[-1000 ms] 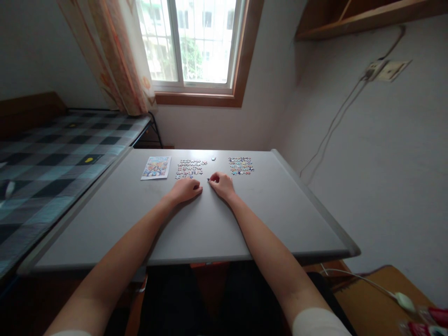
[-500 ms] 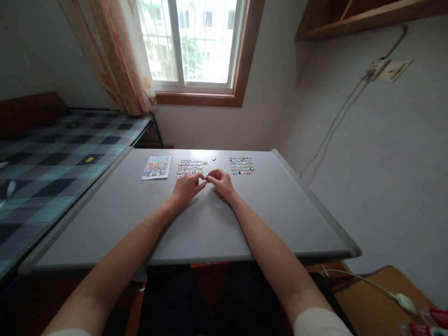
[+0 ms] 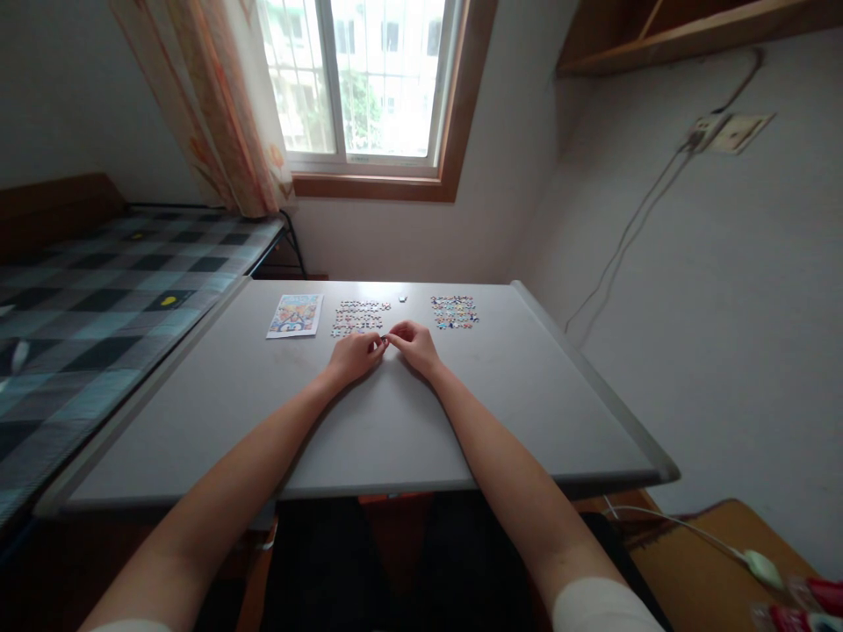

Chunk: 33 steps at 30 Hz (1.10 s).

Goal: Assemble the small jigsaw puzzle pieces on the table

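Over the middle of the table my left hand (image 3: pixel 356 355) and my right hand (image 3: pixel 414 345) meet at the fingertips. Both are closed in a pinch on a small dark puzzle piece (image 3: pixel 384 338), mostly covered by the fingers. Just beyond my left hand lie rows of small jigsaw pieces (image 3: pixel 359 318), the nearest row partly hidden by it. A second block of jigsaw pieces (image 3: pixel 454 312) is to the right of my right hand. One small pale-topped item (image 3: pixel 402 298), too small to make out, sits between the two blocks. A colourful printed picture sheet (image 3: pixel 295 316) lies flat at the left.
The grey-white table (image 3: pixel 527 395) has raised side rims. A bed with a checked cover (image 3: pixel 132 272) stands to the left, below a curtain (image 3: pixel 211 114). Cables (image 3: pixel 619 250) hang down the right wall, and a wooden stool (image 3: pixel 717 570) is at the lower right.
My left fingers have closed in from a looser reach, and the left hand has shifted slightly right and nearer to me. The right hand has barely moved.
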Each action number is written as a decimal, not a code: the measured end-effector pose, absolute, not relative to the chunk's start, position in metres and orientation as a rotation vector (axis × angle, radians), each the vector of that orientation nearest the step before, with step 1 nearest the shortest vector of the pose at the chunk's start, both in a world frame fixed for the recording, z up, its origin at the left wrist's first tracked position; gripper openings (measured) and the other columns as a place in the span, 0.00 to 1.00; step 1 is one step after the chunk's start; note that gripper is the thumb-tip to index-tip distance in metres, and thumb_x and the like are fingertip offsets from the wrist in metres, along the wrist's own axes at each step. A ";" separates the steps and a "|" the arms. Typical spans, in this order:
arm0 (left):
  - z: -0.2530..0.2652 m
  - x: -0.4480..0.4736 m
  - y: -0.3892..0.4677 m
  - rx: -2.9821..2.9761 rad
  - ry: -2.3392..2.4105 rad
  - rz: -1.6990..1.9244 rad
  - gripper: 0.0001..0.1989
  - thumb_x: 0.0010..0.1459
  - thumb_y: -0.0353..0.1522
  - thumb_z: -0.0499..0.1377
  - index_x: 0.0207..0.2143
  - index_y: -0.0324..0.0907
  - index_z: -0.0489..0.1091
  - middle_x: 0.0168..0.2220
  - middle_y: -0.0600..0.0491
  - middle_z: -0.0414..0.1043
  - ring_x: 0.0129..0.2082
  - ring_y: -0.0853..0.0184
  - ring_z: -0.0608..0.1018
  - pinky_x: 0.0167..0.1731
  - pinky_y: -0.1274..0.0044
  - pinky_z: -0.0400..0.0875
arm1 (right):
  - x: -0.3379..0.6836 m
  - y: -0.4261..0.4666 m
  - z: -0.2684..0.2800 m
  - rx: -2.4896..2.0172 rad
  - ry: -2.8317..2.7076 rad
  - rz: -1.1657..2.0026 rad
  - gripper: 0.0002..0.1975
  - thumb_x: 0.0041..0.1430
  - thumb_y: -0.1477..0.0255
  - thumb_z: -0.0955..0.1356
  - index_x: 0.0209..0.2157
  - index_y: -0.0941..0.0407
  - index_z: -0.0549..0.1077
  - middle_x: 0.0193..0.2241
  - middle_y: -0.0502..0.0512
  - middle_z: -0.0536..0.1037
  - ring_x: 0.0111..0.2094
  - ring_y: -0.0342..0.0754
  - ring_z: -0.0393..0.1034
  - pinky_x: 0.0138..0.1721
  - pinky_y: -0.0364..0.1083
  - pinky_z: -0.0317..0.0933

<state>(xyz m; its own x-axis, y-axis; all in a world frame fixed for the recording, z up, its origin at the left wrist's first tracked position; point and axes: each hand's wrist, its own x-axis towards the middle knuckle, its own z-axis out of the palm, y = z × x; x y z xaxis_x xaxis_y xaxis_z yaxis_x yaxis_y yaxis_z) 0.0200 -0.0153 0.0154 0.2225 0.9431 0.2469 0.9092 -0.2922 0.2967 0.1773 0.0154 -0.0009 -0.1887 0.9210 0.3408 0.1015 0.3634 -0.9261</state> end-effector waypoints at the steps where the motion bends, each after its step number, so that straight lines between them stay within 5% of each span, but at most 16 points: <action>1: 0.016 0.020 -0.016 2.389 1.813 0.577 0.19 0.60 0.43 0.48 0.31 0.43 0.74 0.27 0.51 0.75 0.27 0.66 0.73 0.26 0.77 0.58 | 0.178 0.016 -0.001 -0.963 -1.589 0.962 0.10 0.46 0.66 0.70 0.26 0.58 0.71 0.24 0.51 0.75 0.26 0.43 0.69 0.31 0.43 0.63; 33: 0.017 0.019 -0.015 2.377 1.839 0.504 0.21 0.61 0.44 0.45 0.33 0.43 0.73 0.29 0.48 0.75 0.29 0.64 0.74 0.26 0.76 0.57 | 0.179 0.020 -0.007 -0.971 -1.556 0.990 0.06 0.46 0.71 0.69 0.29 0.57 0.75 0.28 0.53 0.79 0.31 0.46 0.73 0.37 0.46 0.66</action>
